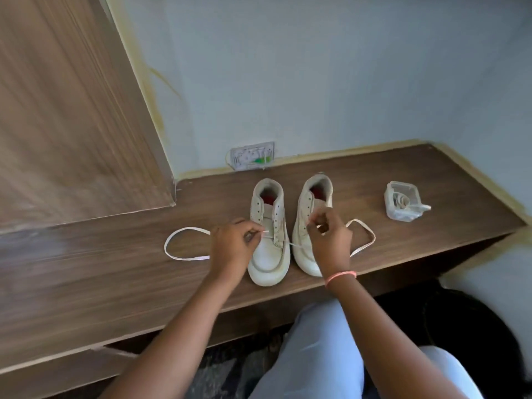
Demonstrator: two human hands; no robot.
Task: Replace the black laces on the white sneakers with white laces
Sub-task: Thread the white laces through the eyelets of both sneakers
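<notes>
Two white sneakers (290, 226) sit side by side on the wooden table (115, 269), toes toward the person, openings toward the wall. No black laces visible anywhere; both shoes look stripped of them, upper eyelets bare.

White lace (184, 243) is threaded through the lowest eyelets of the left sneaker (269, 240). One end loops out flat on the table to the left, the other crosses over the right sneaker (309, 226) and loops out on the right side.

Left hand (233, 243): fingers curled, pinching the lace tip just beside the left-side eyelets of that shoe. Right hand (329, 234): fingers curled, pinching the other run of lace above the right sneaker's toe area. It hides part of that shoe, so I can't tell whether that shoe has any lace of its own.

Judgement: pinching close to the tips gives control for feeding the next eyelet; the slack is left on the table so it won't tangle. Shoes point at the person so the eyelet rows are readable from above.

Clear plastic box (403, 204) stands well apart to the right, lid off or ajar, something pale coiled inside, likely the second lace, not certain.

Progress: early. First shoe at bottom row only, second shoe apparently not started.
</notes>
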